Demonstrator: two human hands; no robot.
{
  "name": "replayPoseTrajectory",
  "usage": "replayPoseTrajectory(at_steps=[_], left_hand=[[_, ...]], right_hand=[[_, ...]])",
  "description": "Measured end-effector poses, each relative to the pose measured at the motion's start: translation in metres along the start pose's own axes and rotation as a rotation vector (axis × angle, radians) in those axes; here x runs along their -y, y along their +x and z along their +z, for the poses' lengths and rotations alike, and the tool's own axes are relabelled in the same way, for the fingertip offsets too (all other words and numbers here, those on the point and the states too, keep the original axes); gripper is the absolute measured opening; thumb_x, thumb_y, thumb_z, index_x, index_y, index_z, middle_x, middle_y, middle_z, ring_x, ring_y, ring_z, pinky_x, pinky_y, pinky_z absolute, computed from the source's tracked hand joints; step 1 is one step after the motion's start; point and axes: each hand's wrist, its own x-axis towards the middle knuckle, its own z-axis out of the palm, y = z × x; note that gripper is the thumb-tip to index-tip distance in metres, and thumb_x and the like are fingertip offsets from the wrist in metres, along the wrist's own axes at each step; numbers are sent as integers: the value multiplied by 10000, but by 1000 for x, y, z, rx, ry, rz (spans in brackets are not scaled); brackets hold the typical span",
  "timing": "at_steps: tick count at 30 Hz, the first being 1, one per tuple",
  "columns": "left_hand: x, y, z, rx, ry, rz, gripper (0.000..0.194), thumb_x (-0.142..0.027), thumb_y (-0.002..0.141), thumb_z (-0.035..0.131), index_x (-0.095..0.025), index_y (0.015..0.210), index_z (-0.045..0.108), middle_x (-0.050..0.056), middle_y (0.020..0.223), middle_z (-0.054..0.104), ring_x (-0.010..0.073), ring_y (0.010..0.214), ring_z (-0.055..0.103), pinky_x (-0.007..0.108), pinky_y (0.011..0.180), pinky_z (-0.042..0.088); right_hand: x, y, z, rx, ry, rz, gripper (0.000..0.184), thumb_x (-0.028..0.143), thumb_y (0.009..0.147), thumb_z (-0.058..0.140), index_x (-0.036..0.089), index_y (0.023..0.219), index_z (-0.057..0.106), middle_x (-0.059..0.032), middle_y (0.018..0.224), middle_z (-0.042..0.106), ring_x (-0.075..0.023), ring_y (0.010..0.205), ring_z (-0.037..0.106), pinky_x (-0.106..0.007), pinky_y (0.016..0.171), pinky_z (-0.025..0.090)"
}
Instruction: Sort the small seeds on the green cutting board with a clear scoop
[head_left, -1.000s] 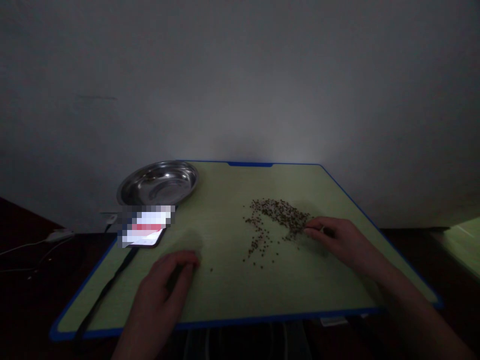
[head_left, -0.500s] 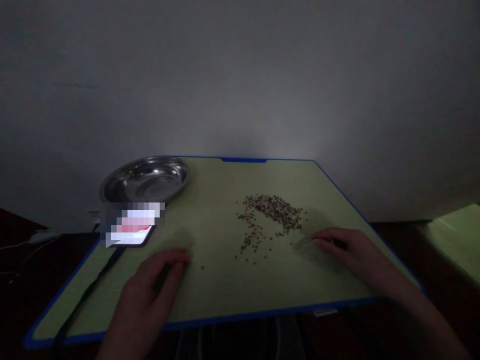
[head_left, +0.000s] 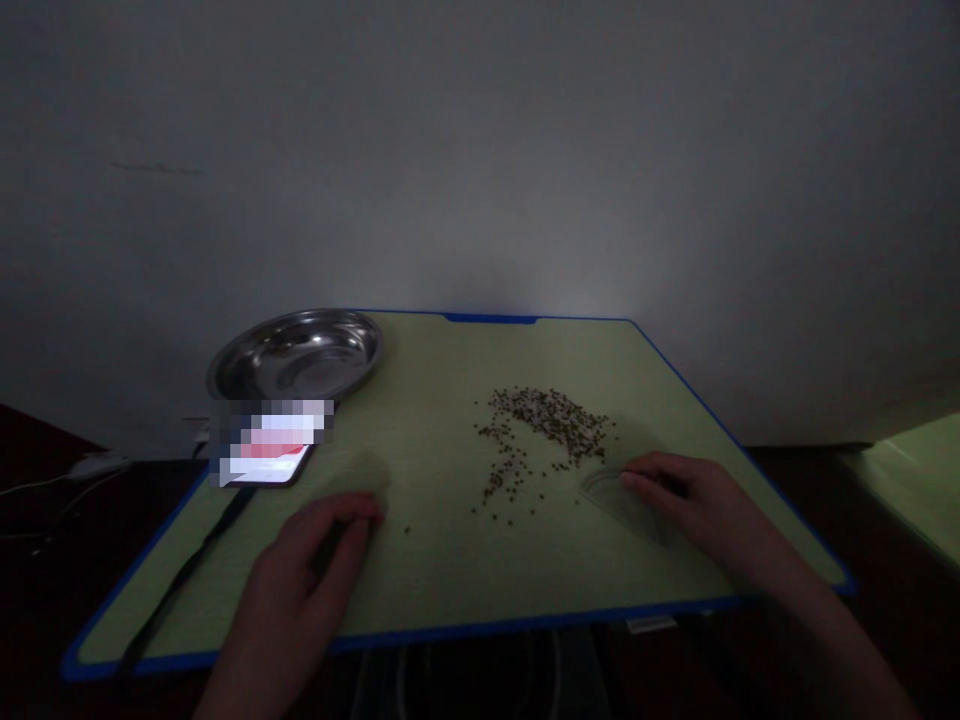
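My right hand (head_left: 682, 490) pinches a clear plastic protractor (head_left: 621, 500) between thumb and fingers, at the right of the table. The protractor's curved edge faces a spread of small dark beans or seeds (head_left: 551, 420), which lie loose on the green tabletop. A thinner scatter of them trails toward me. My left hand (head_left: 311, 560) rests low on the left side, thumb and index finger closed together. Whatever may be between those fingertips is too small or hidden to see. One single seed (head_left: 407, 530) lies just right of the left fingertips.
A shiny steel basin (head_left: 300, 355) stands at the back left of the blue-edged table (head_left: 450, 580). In front of it lies a lit phone (head_left: 274, 450), partly blurred, with a dark strap (head_left: 187, 570) running toward me. A pale wall (head_left: 480, 160) rises behind.
My right hand has drawn back from the edge of the seed pile toward me, and the protractor now shows plainly. The left hand stays closed in about the same place. The view shifted slightly.
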Motion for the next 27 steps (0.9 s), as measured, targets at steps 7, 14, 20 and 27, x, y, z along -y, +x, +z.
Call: replayPoseTrajectory(at_steps=[7,14,20,27], left_hand=[[-4,-2,-2,8,2,-10,299,-506,822,526,-269,863,702,47,955,766,268,903,711,463,860,562],[-2,-2,-1,9,-2,15,287,-493,831,528,-266,860,701,41,931,764,260,869,712,455,848,569],[-3,-1,1,-1,-10,21,275,-478,841,526,-262,850,697,41,942,762,256,881,713,443,841,572],[-6,-3,0,3,-12,20,250,-456,845,527,-271,855,694,37,932,761,255,869,711,445,843,568]], right_hand=[[-2,-1,-3,-64,-21,5,230,412,844,587,246,782,733,-25,763,763,-220,684,684,-342,626,538],[-4,5,10,-8,-15,-28,226,384,867,573,233,815,732,-41,811,768,-226,728,694,-358,668,533],[7,14,23,30,-37,-97,211,333,880,564,218,866,740,-50,819,761,-214,726,688,-345,668,516],[22,8,38,106,-57,-147,229,334,903,541,227,848,736,-42,800,757,-198,702,678,-327,643,512]])
